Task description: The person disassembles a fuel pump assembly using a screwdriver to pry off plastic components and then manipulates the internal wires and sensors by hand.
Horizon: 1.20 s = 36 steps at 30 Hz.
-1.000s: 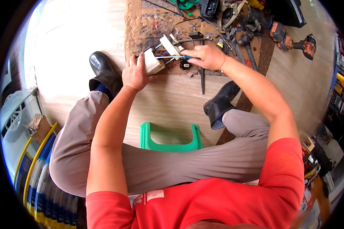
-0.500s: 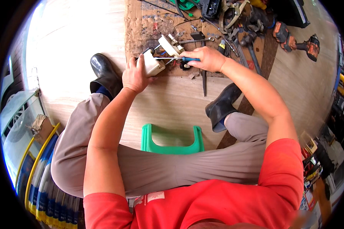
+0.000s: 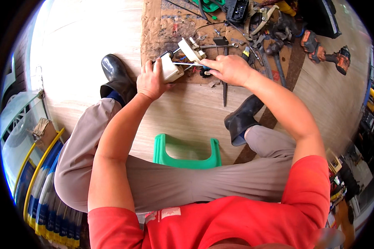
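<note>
My left hand (image 3: 151,81) grips a cream plastic housing (image 3: 171,70) at the near edge of the cardboard, its fingers over the left side. From the right, my right hand (image 3: 232,69) holds a screwdriver (image 3: 188,64), index finger stretched forward along it. Its blue handle is mostly hidden by the hand, and its metal shaft points left to the housing. Where the tip rests is too small to tell. Just beyond the shaft stands a second cream plastic part (image 3: 189,50), tilted. Small wires and a dark round part (image 3: 204,72) lie between the housing and my right hand.
Stained cardboard (image 3: 160,31) carries a hammer (image 3: 277,54), a spanner (image 3: 220,45), a thin dark pointed rod (image 3: 225,93) and other tools. Two orange-black power tools (image 3: 313,46) (image 3: 340,59) lie to the right. A green plastic stool (image 3: 187,162) stands between my boots and my legs.
The view has shifted slightly, moving the cardboard and tools rightward. My right hand has slid forward on the screwdriver, now covering most of the blue handle. My left hand keeps its hold on the housing.
</note>
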Tool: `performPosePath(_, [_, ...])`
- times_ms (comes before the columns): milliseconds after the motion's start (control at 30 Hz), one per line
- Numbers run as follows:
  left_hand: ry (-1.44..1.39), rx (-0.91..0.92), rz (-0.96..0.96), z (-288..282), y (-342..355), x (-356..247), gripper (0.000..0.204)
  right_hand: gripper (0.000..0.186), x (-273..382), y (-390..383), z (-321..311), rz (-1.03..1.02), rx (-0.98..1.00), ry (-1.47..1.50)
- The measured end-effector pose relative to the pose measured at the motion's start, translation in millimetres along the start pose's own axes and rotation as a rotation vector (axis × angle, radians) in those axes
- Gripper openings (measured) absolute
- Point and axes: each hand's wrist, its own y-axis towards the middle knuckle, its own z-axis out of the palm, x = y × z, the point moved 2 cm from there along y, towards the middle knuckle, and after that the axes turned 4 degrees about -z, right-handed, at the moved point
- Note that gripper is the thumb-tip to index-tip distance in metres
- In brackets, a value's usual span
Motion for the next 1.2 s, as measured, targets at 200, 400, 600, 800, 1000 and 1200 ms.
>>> performPosePath(200, [0.012, 0.015, -0.013, 2.8, 0.0, 0.4, 0.108, 0.041, 39.3, -0.7, -12.0, 0.165, 0.099, -0.039])
performPosePath(400, [0.029, -0.010, -0.017, 5.4, -2.7, -0.8, 0.108, 0.044, 60.5, -2.3, -21.6, 0.301, 0.176, 0.130])
performPosePath(600, [0.042, -0.081, -0.070, 16.9, -7.1, -1.9, 0.108, 0.027, 81.5, 1.7, -29.9, 0.347, 0.106, 0.189])
performPosePath(800, [0.034, -0.083, -0.110, 14.1, -11.7, -10.4, 0.106, 0.037, 72.6, -1.3, -20.5, 0.322, 0.135, 0.097])
performPosePath(1000, [0.021, -0.073, -0.094, 8.8, -9.8, -9.6, 0.105, 0.044, 53.0, -14.3, 1.0, 0.176, -0.003, -0.110])
performPosePath(1200, [0.058, -0.077, -0.058, 10.6, -15.1, -6.5, 0.102, 0.047, 30.8, -4.7, -15.2, 0.087, 0.078, -0.005])
